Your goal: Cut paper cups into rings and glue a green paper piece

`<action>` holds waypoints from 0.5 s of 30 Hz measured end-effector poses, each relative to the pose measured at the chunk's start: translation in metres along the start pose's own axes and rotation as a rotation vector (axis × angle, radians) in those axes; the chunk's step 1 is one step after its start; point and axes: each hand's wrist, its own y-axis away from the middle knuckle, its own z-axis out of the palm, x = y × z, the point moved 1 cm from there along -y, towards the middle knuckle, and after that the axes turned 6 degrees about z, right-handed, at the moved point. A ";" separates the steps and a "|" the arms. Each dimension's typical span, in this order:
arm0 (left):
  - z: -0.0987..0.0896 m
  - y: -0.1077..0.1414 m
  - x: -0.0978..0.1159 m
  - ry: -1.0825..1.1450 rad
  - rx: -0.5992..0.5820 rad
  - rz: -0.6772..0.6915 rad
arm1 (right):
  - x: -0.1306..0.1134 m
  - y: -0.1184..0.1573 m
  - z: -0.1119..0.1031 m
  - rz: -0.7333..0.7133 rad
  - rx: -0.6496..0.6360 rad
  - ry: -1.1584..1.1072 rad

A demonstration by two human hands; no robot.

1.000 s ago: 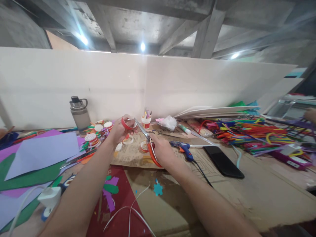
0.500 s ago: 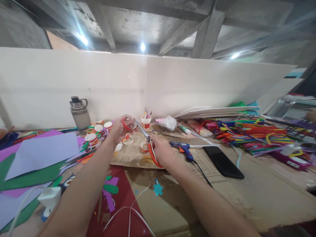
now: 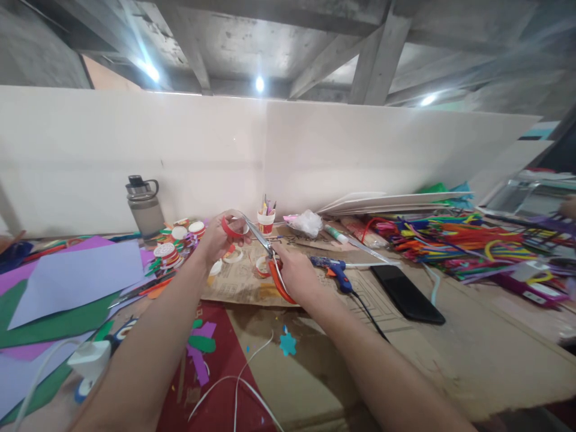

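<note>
My left hand [image 3: 219,237] is closed around a small red and white paper cup piece [image 3: 231,227], its rim turned partly toward me. In my right hand [image 3: 294,273] is a pair of scissors with orange handles [image 3: 279,283]; the fingers are wrapped round the grips. The silver blades [image 3: 256,229] point up and left, their tips at the cup piece's edge. Whether the blades touch it I cannot tell. Below the hands, cut white and red rings [image 3: 233,256] lie on a brown cardboard sheet [image 3: 238,288].
A blue glue gun [image 3: 341,277] and black phone [image 3: 407,294] lie to the right, before a heap of coloured pipe cleaners [image 3: 459,240]. Behind stands a cup of pens [image 3: 266,223]. A bottle [image 3: 146,210], decorated cups [image 3: 166,255] and coloured sheets [image 3: 81,276] are left.
The scissor tips have shifted slightly up and left, closer over the cup piece. Both hands stay almost where they were, still holding the same things.
</note>
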 end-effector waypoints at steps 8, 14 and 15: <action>-0.001 0.000 0.000 -0.011 0.010 -0.012 | -0.001 0.000 -0.001 -0.004 0.011 -0.081; -0.001 -0.002 -0.003 -0.031 0.071 -0.021 | 0.004 -0.007 0.008 0.052 -0.008 -0.361; -0.001 -0.002 -0.004 -0.044 0.096 -0.016 | 0.006 -0.009 0.011 0.048 -0.029 -0.390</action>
